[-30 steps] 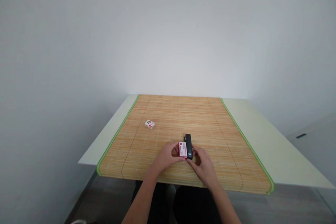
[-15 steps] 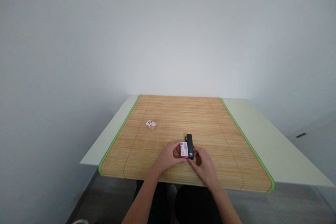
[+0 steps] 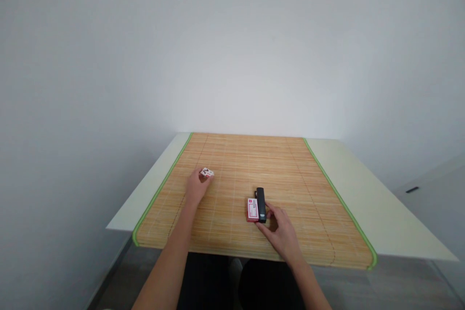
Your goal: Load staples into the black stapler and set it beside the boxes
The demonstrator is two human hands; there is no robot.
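A small white box [image 3: 207, 172] with red and dark print lies on the bamboo mat [image 3: 290, 169] at the left. My left hand [image 3: 196, 187] reaches up to it, fingertips touching its near side, fingers curled around it. A red and white box [image 3: 253, 209] lies near the mat's middle, with a black stapler [image 3: 260, 198] close against its right side. My right hand [image 3: 281, 230] rests just right of and below the stapler's near end, thumb and fingers loosely apart and touching it.
The mat has green edges and covers a pale table [image 3: 366, 189] that stands against a white wall. Bare table strips run along both sides of the mat. The floor shows past the near edge.
My left hand has let go of the red and white box and moved left and up to the small white box. The right hand stays by the stapler.
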